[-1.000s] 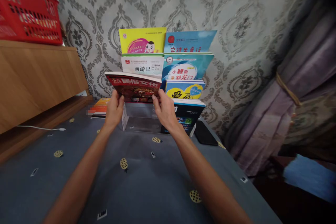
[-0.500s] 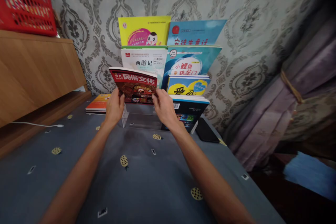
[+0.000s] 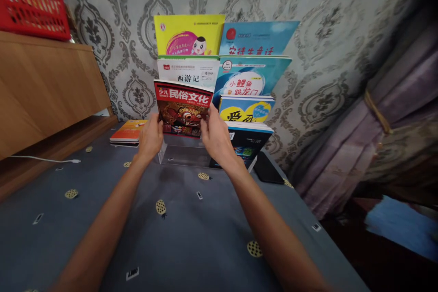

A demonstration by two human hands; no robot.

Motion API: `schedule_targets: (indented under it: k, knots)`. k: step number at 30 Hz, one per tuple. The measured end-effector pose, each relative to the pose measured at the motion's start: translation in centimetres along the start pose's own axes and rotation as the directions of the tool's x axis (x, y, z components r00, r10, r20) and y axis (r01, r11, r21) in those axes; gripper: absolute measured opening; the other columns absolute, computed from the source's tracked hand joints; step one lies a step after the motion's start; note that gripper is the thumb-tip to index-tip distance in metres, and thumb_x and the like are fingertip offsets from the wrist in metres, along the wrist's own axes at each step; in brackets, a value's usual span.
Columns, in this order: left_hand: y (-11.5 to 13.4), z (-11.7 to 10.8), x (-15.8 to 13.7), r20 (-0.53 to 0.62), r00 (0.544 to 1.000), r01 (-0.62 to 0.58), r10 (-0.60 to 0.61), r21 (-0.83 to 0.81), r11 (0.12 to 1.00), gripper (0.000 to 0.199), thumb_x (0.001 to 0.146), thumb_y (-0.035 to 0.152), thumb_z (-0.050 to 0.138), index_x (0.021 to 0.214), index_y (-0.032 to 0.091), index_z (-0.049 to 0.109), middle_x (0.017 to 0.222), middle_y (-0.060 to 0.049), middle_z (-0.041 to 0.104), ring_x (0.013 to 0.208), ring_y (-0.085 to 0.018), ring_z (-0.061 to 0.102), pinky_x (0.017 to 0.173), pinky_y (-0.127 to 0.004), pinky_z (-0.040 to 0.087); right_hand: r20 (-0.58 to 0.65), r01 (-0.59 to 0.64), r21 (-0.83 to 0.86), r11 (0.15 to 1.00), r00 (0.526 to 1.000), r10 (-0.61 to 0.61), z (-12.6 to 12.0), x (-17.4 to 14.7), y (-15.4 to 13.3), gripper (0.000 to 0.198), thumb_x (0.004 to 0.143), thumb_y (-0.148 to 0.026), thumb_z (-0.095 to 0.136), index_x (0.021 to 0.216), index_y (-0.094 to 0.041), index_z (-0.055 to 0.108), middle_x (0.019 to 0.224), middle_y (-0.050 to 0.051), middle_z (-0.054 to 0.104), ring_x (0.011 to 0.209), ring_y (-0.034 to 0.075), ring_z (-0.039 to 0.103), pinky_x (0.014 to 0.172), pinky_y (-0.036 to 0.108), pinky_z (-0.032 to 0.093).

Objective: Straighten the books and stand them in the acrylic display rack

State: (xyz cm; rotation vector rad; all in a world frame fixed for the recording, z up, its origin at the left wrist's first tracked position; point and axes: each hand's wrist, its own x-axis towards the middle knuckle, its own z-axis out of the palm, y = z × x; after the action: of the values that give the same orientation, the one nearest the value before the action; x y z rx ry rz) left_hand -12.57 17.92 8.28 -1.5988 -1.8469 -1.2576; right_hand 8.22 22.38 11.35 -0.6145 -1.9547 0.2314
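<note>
Between my two hands stands a red-topped book (image 3: 183, 93) with a mask on its cover, leaning slightly back. My left hand (image 3: 150, 137) has its fingers at the lower left edge. My right hand (image 3: 217, 134) grips the right edge, thumb toward the front cover. The book is in front of a white book (image 3: 188, 72), in the left column of a clear plastic book rack (image 3: 186, 156). Behind rises a yellow book (image 3: 190, 32). The right column carries a blue book (image 3: 260, 36), a teal book (image 3: 273, 73), a yellow-and-blue book (image 3: 248, 109) and a dark book (image 3: 255, 139).
Left of the rack lies a small stack of books with an orange cover (image 3: 125, 133). A black flat device (image 3: 268, 169) rests at the right. A white cable (image 3: 51, 159) runs below the wooden cabinet (image 3: 51, 86), which bears a red basket (image 3: 34, 9). A curtain (image 3: 345, 146) hangs right.
The red-topped book has shifted right and straightened, its left edge now nearer the rack's left side. My right hand moved slightly with it. The view has tipped a little downward.
</note>
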Motion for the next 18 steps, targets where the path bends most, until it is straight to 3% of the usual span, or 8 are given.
schedule_targets:
  k: [5, 10, 15, 18]
  knots:
    - [0.3, 0.2, -0.2, 0.032, 0.998, 0.048, -0.048, 0.026, 0.999, 0.016, 0.097, 0.022, 0.041, 0.104, 0.019, 0.056, 0.095, -0.011, 0.066, 0.101, -0.032, 0.065, 0.093, -0.048, 0.050, 0.046, -0.015, 0.021, 1.000, 0.999, 0.014, -0.2, 0.0, 0.2, 0.067, 0.096, -0.014, 0.036, 0.160, -0.017, 0.018, 0.134, 0.018, 0.061, 0.122, 0.032, 0.060, 0.103, 0.055, 0.050]
    - [0.6, 0.1, -0.4, 0.033, 0.994, 0.100, -0.104, 0.096, 0.990, 0.014, 0.094, 0.024, 0.048, 0.106, 0.018, 0.054, 0.095, -0.014, 0.067, 0.099, -0.035, 0.067, 0.089, -0.049, 0.052, 0.071, -0.031, 0.001, 1.000, 0.997, 0.031, 0.3, -0.2, 0.8, 0.063, 0.095, -0.017, 0.040, 0.157, -0.014, 0.025, 0.133, 0.020, 0.062, 0.122, 0.035, 0.060, 0.101, 0.060, 0.050]
    - [0.8, -0.2, -0.5, -0.011, 0.998, 0.058, -0.058, 0.079, 0.995, 0.031, 0.092, 0.023, 0.053, 0.122, 0.017, 0.048, 0.108, -0.015, 0.068, 0.100, -0.033, 0.068, 0.086, -0.045, 0.055, 0.115, -0.046, -0.013, 0.999, 0.992, 0.047, 0.8, -0.5, 1.1, 0.057, 0.095, -0.020, 0.040, 0.150, -0.009, 0.034, 0.129, 0.022, 0.064, 0.116, 0.036, 0.063, 0.099, 0.057, 0.051]
    - [0.9, -0.3, -0.4, -0.014, 0.999, 0.042, -0.041, 0.040, 0.998, 0.042, 0.093, 0.021, 0.051, 0.134, 0.015, 0.042, 0.112, -0.015, 0.068, 0.101, -0.032, 0.067, 0.086, -0.045, 0.056, 0.101, -0.041, -0.018, 0.999, 0.994, 0.043, 1.0, -0.7, 1.4, 0.056, 0.095, -0.020, 0.042, 0.150, -0.013, 0.036, 0.128, 0.020, 0.065, 0.114, 0.035, 0.064, 0.099, 0.056, 0.051]
